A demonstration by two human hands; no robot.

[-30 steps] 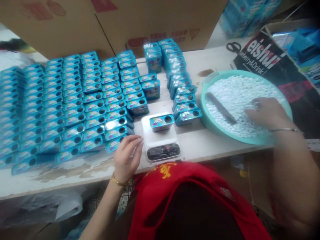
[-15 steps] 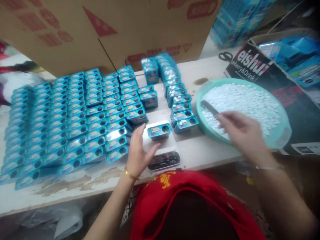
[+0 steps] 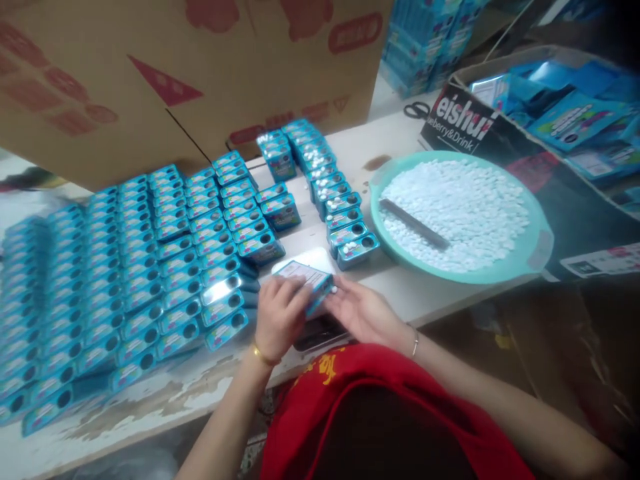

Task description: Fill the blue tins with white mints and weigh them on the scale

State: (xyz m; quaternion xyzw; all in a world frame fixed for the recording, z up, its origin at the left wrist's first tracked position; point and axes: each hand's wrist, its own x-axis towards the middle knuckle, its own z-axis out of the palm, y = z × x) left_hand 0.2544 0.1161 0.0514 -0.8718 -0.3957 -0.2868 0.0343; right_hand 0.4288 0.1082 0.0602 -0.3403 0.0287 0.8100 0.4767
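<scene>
My left hand [image 3: 283,313] grips a blue tin [image 3: 311,279], tipped on its side above a white scale [image 3: 320,259]. My right hand [image 3: 363,310] is at the tin's right end, palm up with fingers stretched out, and small white pieces show between the tin and the fingers. A dark flat strip [image 3: 415,225] lies on the white tablets [image 3: 475,207] in a mint-green basin [image 3: 543,247] on the right. Rows of blue tins [image 3: 173,267] stand on the left. Behind the scale, more tins [image 3: 345,217] carry white tablets on their tops.
A large cardboard box [image 3: 280,60] stands at the back. Black scissors [image 3: 417,110] lie beside a dark printed carton [image 3: 530,160] holding blue packages. Stacked blue packs [image 3: 420,40] stand behind. The white table's front edge [image 3: 125,437] runs near my body.
The tin has been lifted off the scale and tipped in my left hand. My right hand has let go of the strip and moved left to the tin. The view has shifted.
</scene>
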